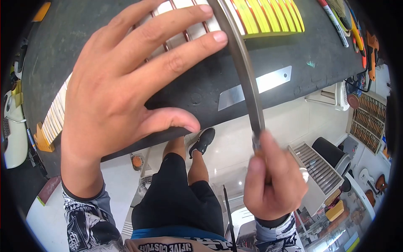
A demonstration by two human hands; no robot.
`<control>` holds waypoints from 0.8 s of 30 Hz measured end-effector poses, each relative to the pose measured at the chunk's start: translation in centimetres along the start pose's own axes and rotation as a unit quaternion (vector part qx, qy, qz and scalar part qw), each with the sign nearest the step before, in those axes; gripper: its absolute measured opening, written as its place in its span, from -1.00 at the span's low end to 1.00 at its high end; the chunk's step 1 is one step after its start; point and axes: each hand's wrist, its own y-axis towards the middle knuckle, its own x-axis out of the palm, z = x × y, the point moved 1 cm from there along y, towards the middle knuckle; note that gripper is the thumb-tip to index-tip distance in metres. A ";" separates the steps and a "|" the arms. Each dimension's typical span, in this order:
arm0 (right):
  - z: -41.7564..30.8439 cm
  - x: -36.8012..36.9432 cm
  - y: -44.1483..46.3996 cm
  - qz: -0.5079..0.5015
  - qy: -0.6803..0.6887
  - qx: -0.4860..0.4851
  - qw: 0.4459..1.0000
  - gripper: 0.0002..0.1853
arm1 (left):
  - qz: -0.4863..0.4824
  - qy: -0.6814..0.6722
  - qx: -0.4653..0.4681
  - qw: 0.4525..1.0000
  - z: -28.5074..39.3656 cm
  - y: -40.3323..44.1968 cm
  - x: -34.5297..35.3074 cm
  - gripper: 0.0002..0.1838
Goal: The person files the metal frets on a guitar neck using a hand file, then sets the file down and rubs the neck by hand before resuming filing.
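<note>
A guitar neck [191, 31] lies across the dark bench, its fretboard masked with white tape between the metal frets and with yellow tape [262, 19] at the far end. My left hand [121, 80] rests spread over the white-taped part, hiding much of it. Its index and middle fingertips are at the edge of a long narrow metal file [245, 71]. The file crosses the neck and reaches toward me past the bench edge. My right hand [275, 178] is wrapped around the file's handle, somewhat blurred. Beyond my left thumb lies a flat shiny metal blade [275, 79] with a small hole.
The dark bench top [302, 54] ends just before my body. A marker [333, 23] and several hand tools lie at the right. An orange block [42, 138] sits by the neck's left end. A slatted tray [317, 166] stands lower, at the right.
</note>
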 end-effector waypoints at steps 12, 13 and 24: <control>0.3 -0.9 -6.1 -0.012 0.005 0.019 1.000 -0.45 | 0.005 0.008 -0.001 1.000 0.1 -0.1 0.1 -0.05; 0.0 -0.3 -3.4 -0.010 0.016 0.022 1.000 -0.44 | 0.008 0.006 0.000 1.000 0.1 -0.1 0.1 -0.05; 2.2 -1.9 -6.0 0.087 0.130 0.100 0.983 -0.59 | 0.081 0.044 0.085 0.992 -2.2 -0.6 2.0 -0.09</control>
